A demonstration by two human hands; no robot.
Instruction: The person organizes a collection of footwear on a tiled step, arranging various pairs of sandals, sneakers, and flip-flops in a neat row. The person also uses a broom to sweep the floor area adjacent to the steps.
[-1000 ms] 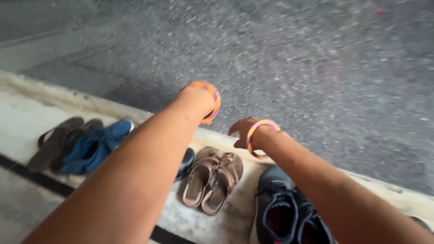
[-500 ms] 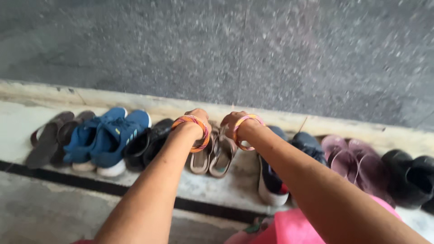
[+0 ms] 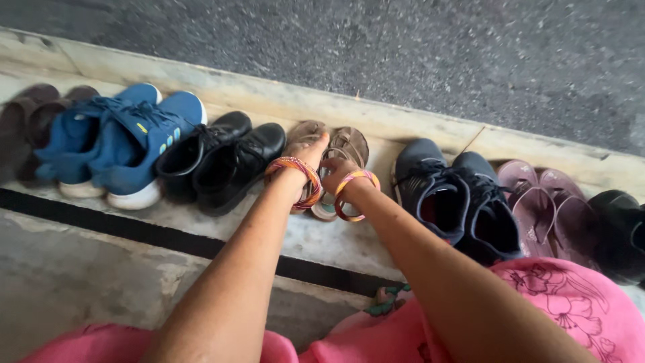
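Head view: both hands touch brown sandals between black shoes and navy sneakers.

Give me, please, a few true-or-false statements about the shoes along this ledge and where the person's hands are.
1. Both hands reach to the brown sandals. True: the left hand and right hand are at that pair.
2. The blue sneakers stand right of the sandals. False: they stand to the left.
3. Black lace-up shoes stand between the blue sneakers and the sandals. True.
4. The wrists are bare. False: each wears a striped bangle.
5. The pink slippers lie on the grey pavement. False: they lie on the ledge, right of the dark sneakers.
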